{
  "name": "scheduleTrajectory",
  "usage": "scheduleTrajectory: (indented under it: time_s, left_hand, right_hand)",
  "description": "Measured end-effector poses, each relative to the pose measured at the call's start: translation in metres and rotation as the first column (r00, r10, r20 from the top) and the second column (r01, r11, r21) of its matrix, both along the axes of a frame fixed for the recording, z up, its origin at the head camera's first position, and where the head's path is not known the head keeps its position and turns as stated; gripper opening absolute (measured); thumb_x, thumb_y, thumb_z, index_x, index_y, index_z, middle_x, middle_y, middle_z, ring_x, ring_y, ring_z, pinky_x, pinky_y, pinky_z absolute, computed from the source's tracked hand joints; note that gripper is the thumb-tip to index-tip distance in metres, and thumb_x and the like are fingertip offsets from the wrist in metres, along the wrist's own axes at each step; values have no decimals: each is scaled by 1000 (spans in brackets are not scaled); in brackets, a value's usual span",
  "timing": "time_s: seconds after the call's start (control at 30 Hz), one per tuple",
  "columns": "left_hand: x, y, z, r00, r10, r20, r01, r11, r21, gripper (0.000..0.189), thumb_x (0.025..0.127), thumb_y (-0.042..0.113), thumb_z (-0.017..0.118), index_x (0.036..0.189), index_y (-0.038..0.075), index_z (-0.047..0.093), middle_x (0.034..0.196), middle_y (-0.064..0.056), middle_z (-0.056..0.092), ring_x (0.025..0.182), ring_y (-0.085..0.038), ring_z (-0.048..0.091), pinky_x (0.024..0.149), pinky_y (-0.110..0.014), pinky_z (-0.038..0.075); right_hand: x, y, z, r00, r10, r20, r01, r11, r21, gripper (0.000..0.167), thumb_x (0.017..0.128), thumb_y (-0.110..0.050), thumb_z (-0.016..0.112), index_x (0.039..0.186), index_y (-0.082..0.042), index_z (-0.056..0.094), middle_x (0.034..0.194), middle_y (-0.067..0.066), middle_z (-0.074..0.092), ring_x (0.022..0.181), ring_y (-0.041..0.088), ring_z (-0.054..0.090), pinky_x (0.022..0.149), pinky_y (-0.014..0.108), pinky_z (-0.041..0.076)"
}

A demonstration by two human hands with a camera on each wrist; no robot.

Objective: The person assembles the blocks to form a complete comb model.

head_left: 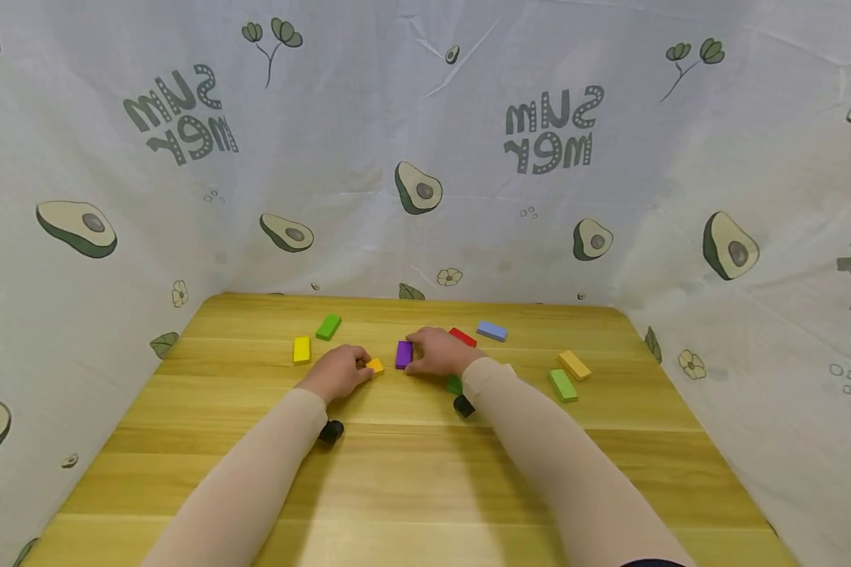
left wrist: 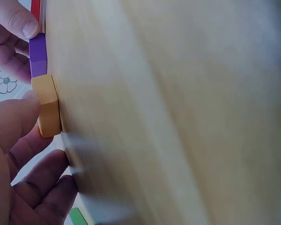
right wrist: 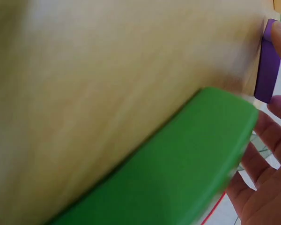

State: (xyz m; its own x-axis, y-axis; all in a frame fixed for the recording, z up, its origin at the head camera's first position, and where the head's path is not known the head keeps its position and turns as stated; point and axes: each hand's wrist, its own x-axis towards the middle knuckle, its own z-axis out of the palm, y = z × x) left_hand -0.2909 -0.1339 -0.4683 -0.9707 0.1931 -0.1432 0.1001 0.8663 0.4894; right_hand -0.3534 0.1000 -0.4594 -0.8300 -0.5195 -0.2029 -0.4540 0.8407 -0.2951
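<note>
The left hand (head_left: 336,372) pinches an orange rectangular block (head_left: 376,367). The right hand (head_left: 436,352) grips a purple rectangular block (head_left: 403,356) by its ends.

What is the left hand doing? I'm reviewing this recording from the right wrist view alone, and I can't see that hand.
Observer: The left hand pinches an orange block between thumb and finger.

Operator: Is anything to the left of that hand?

Observer: Yes, the head view shows a yellow block on the table there.

Operator: And to the right of the right forearm?

Observer: Two blocks lie there in the head view: a light green block and, farther from the person, a tan block.
</note>
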Motion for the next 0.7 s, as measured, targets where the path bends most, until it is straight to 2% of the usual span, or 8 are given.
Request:
scheduleTrajectory:
  time_s: [0.13,0.3,0.5,0.6,0.7]
  left_hand:
    - [0,0,0,1000,13,7,-13,1000,10,34,103,33,70,129,11,72,134,-10,70,119,-28,64,111,-48,49]
    - [0,-1,2,1000,20,10,-20,1000,22,34,103,33,70,129,11,72,135,-11,70,119,-28,63,111,-48,49]
    - [2,-2,2,999,30,14,-30,999,39,33,103,31,71,129,11,72,135,-11,70,120,-28,64,111,-49,49]
    - [3,-1,0,1000,24,16,-25,998,49,33,103,31,70,129,11,72,134,-11,70,118,-27,64,110,-48,50]
    - [3,0,-1,999,31,14,-32,998,56,32,103,30,70,129,11,72,132,-10,71,115,-26,64,109,-48,50]
  right_hand:
    - [-1,-2,-1,1000,-16,0,16,1000,-7,71,94,-43,78,153,-10,55,155,11,56,145,33,49,124,45,38]
    - [-6,-5,-1,998,-40,40,43,998,-54,67,94,-38,79,150,-8,57,150,10,59,138,30,52,121,45,42]
    - [-23,-6,-2,991,-108,78,118,984,-131,67,92,-28,77,151,-4,54,147,13,61,134,30,56,119,46,45]
    - [-32,-3,-5,987,-147,70,155,979,-132,67,92,-24,77,151,-3,54,148,13,61,136,30,57,119,45,45]
    - [-38,-1,-7,987,-148,56,153,981,-119,65,93,-21,76,151,-2,54,147,15,61,135,30,57,119,44,44]
